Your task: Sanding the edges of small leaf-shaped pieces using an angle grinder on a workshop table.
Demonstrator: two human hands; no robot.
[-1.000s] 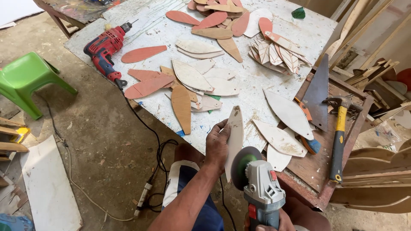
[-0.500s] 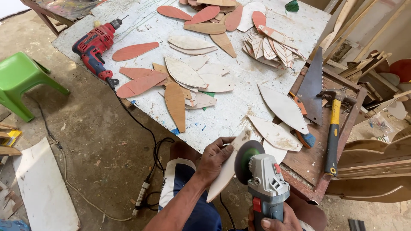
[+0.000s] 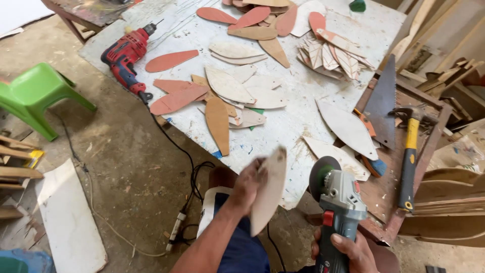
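Hands at the bench's near edge: your left hand (image 3: 247, 184) pinches a pale leaf-shaped plywood cutout (image 3: 269, 189), long axis running near-to-far, just left of the grey angle grinder (image 3: 339, 202) your right hand (image 3: 348, 250) grips with fingers wrapped.

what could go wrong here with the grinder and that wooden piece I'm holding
The left hand holds the leaf-shaped wooden piece bare, close to the angle grinder disc; a slip could bring fingers against it. The right hand alone grips the grinder, so a kick may twist it. The black cable by the feet could snag.
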